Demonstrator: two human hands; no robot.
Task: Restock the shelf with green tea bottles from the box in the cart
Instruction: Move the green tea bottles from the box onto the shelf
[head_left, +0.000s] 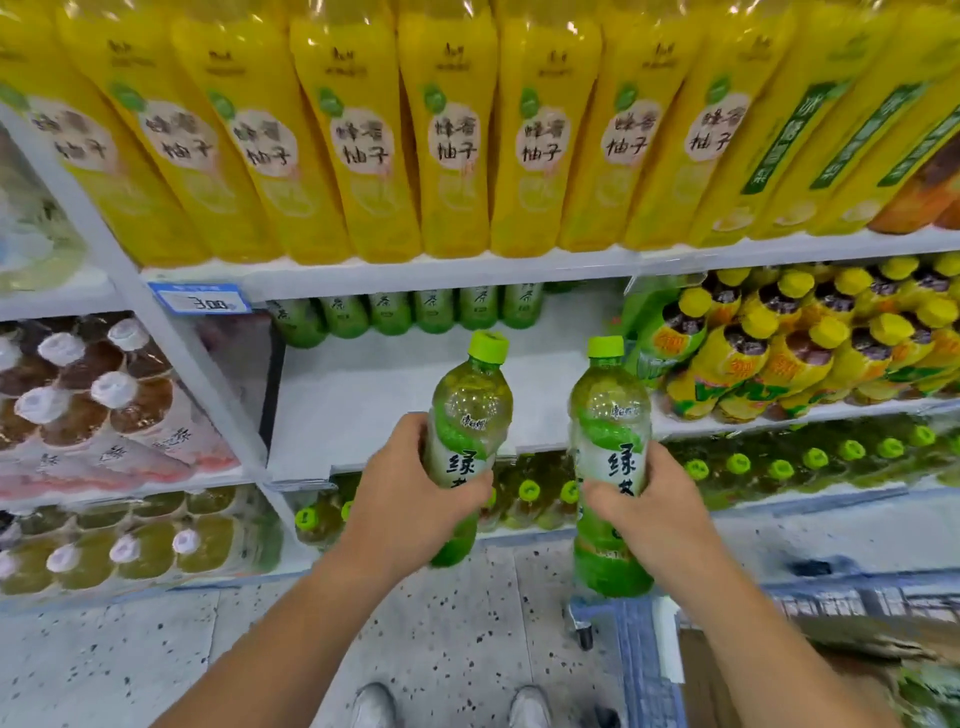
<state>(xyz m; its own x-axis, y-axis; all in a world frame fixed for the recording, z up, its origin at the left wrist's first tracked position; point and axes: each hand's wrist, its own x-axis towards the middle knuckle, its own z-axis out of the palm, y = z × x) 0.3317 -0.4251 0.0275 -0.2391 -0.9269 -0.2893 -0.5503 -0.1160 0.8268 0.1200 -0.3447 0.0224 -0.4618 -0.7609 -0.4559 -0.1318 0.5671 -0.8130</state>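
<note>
Each hand carries one green tea bottle toward the shelf, so the step in hand looks like the carry from cart to shelf, just short of placing.

The left hand (410, 499) has its fingers wrapped round the label of the left bottle (462, 431), which leans slightly toward 1 o'clock with its green cap up. The right hand (649, 514) grips the right bottle (610, 462) the same way, fingers closed round the lower label; this bottle stands nearly upright. The two bottles are close together but not touching.

Both are held in front of the shelf (384, 400), whose white board is mostly bare. At 12 o'clock from the hands a back row (410, 314) of green bottles stands against the rear. At 2 o'clock, yellow-capped bottles (789, 343) crowd the next section.

The cart (644, 629) sits at 5 o'clock, and the box (831, 670) shows at the lower right corner; how many bottles remain in it cannot be told.

The next move seems to call for reaching both bottles forward over the shelf lip and setting them upright in front of the back row, labels facing out, clear of the yellow-capped stock.
</note>
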